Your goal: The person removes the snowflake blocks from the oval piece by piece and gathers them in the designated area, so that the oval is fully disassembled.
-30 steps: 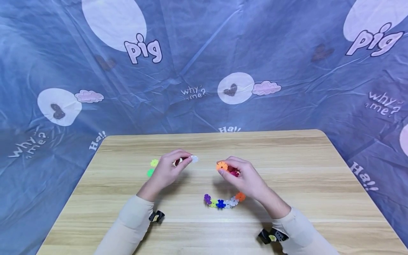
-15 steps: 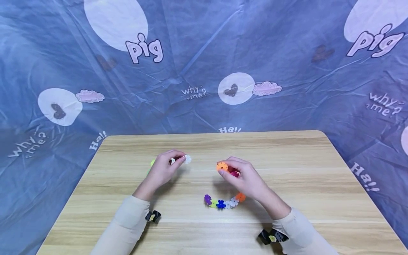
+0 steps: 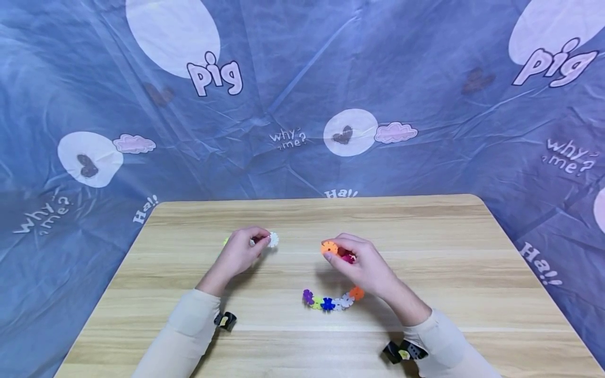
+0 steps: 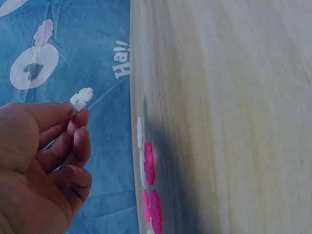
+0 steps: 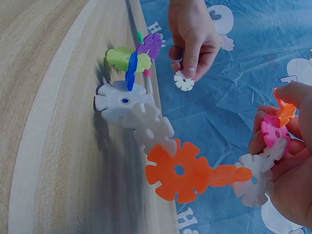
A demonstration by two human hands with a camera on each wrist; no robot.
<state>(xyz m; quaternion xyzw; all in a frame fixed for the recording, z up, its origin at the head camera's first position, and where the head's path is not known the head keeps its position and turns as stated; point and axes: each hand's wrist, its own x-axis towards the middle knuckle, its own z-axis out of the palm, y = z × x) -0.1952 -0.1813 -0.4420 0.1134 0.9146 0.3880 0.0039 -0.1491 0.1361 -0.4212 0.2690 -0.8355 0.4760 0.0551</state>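
Observation:
Between left thumb and index finger, my left hand [image 3: 238, 253] pinches a white snowflake disc [image 3: 273, 240], above the table's left half. My right hand [image 3: 361, 260] grips the end of a chain of interlocked snowflake discs, with an orange disc [image 3: 329, 248] at its fingertips and a pink disc [image 5: 275, 131] beside the palm. From there the chain curves down through white and orange discs [image 5: 178, 170] to a blue disc [image 3: 327, 304], a lime one and a purple one [image 3: 308, 296] low over the table. The white disc and the chain are apart.
Loose white and pink discs [image 4: 149, 163] lie on the wooden table [image 3: 302, 352] beneath my left hand, mostly hidden by it in the head view. A yellow-green disc [image 3: 226, 241] peeks out left of that hand. A patterned blue cloth [image 3: 283, 173] hangs behind the table.
My left hand has moved left and slightly nearer, carrying the white disc away from the chain. My right hand and the chain have stayed in place.

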